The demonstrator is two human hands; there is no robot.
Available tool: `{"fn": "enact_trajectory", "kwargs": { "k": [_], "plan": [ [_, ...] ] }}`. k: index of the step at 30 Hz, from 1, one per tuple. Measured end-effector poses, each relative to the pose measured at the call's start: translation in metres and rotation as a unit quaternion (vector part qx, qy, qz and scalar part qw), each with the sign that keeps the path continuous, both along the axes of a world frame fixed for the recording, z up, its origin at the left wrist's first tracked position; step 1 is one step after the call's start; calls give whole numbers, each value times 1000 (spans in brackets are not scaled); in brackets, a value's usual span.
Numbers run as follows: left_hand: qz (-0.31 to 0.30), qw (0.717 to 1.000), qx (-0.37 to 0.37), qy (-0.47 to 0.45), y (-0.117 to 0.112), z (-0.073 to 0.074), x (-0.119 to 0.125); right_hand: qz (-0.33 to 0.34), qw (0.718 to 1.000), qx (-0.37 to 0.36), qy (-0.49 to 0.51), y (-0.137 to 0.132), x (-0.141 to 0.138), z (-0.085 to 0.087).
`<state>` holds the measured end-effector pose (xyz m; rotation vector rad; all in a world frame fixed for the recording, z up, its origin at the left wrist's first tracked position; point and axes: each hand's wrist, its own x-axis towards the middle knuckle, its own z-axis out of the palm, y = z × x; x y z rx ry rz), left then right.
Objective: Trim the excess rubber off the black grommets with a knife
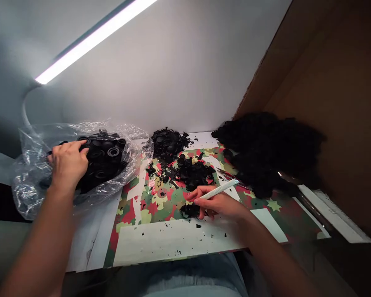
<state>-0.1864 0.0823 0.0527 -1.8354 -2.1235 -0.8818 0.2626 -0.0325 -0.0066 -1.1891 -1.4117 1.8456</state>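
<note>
My left hand (68, 160) reaches into a clear plastic bag (27, 181) at the left. Its fingers are bent and apart, resting on round black rubber parts (103, 150) heaped inside. Ring shapes show on some of them. In my right hand (216, 203) is a slim white pen-shaped tool (224, 187), lying across the fingers with its end pointing up and right. What its lower end looks like is hidden by the hand. Beneath the right fingers sits a small clump of black scraps (189, 211), on a camouflage-patterned mat (160, 202).
Black trimmings (194, 171) lie mid-mat, with another black pile (168, 142) behind. A large black heap (266, 144) fills the right, beside a cardboard wall (327, 82). Thin metal tools (231, 176) lie near it. A lit tube lamp (95, 41) hangs above.
</note>
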Motion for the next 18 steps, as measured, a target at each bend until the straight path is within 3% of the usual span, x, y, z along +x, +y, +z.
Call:
{"fn": "enact_trajectory", "kwargs": {
  "k": [3, 5, 7, 10, 13, 15, 18],
  "plan": [
    [-5, 994, 93, 53, -2, 1, 16, -5, 1000, -9, -11, -7, -1, -9],
    [-29, 989, 130, 70, -8, 3, 40, -21, 999, 30, -41, -7, 4, -14],
    [-104, 983, 140, 55, -16, -2, 74, -53, 989, 91, -106, -4, 14, -15],
    [-291, 955, 61, -1, -30, -26, 137, -110, 963, 130, -207, 2, 35, -10],
    [-453, 890, -33, -33, -41, -57, 201, -144, 952, 156, -220, 8, 48, 3],
    [-482, 873, -64, -29, -45, -72, 237, -183, 940, 201, -208, 13, 48, 11],
    [-479, 871, -112, 13, -44, -79, 270, -234, 920, 253, -189, 21, 41, 19]
  ]
}}
